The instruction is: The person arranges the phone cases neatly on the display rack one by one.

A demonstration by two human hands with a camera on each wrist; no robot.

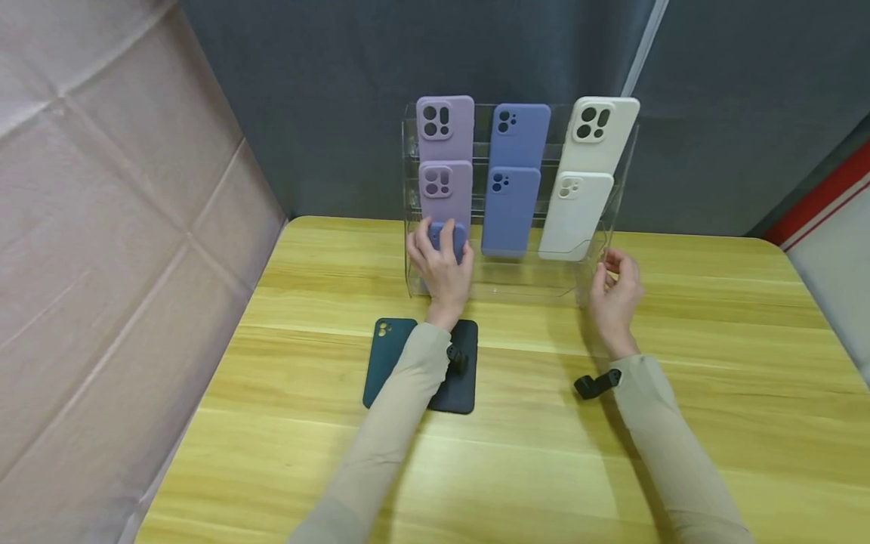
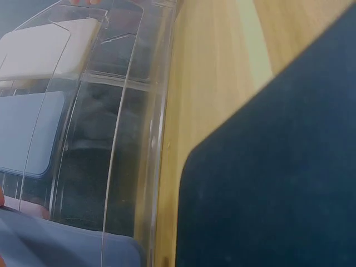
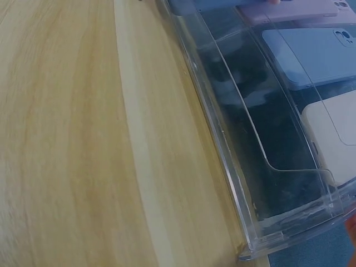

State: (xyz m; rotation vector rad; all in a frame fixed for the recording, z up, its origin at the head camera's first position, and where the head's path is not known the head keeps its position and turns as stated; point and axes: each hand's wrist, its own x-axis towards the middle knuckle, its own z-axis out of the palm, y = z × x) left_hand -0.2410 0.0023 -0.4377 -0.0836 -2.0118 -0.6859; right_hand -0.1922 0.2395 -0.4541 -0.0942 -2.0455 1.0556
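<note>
A clear acrylic display rack point(image 1: 506, 291) stands on the table, with phone cases leaning on its tiers. My left hand point(image 1: 445, 276) grips a blue phone case point(image 1: 437, 236) at the rack's lower left, its fingers over the case's upper part and partly hiding it. In the left wrist view the lower end of this blue case point(image 2: 67, 245) sits behind the clear front lip. At the rack's right side my right hand point(image 1: 618, 291) holds the side edge with curled fingers. Only a bit of that hand point(image 3: 351, 231) shows in the right wrist view.
Two purple cases point(image 1: 445, 143), two blue-violet cases point(image 1: 514, 208) and two white cases point(image 1: 578, 215) fill the upper tiers. A dark green case point(image 1: 387, 359) and a black case point(image 1: 462, 393) lie on the wooden table point(image 1: 537, 453) beneath my left forearm. Behind hangs a grey curtain point(image 1: 340, 113).
</note>
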